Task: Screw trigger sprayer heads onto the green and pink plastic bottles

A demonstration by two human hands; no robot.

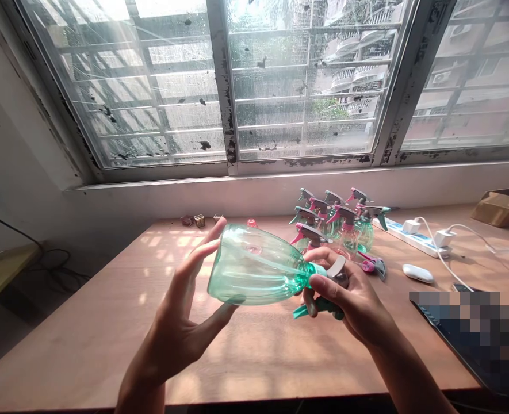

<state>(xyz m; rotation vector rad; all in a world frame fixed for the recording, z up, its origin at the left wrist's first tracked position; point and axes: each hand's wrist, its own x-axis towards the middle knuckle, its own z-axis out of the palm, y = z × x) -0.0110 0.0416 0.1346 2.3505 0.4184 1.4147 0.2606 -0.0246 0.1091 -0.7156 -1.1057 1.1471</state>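
A clear green spray bottle (256,267) is held sideways above the table, its base toward the left and its neck toward the right. My left hand (187,316) is wrapped round the base end, thumb below and fingers behind. At the neck, my right hand (344,287) grips the grey and green spray head (323,307), whose nozzle points left beneath the bottle. A thin tube runs inside the bottle. Several spray bottles (344,230) with pink or green triggers stand behind my right hand. A loose pink and grey spray head (372,264) lies beside them.
A power strip (413,237) with plugged-in white chargers lies at the right, near a white earbud case (418,273). A dark device (448,339), partly blurred, sits at the right edge. Small trinkets (199,220) line the wall, and a cardboard box (502,207) is at the back right.
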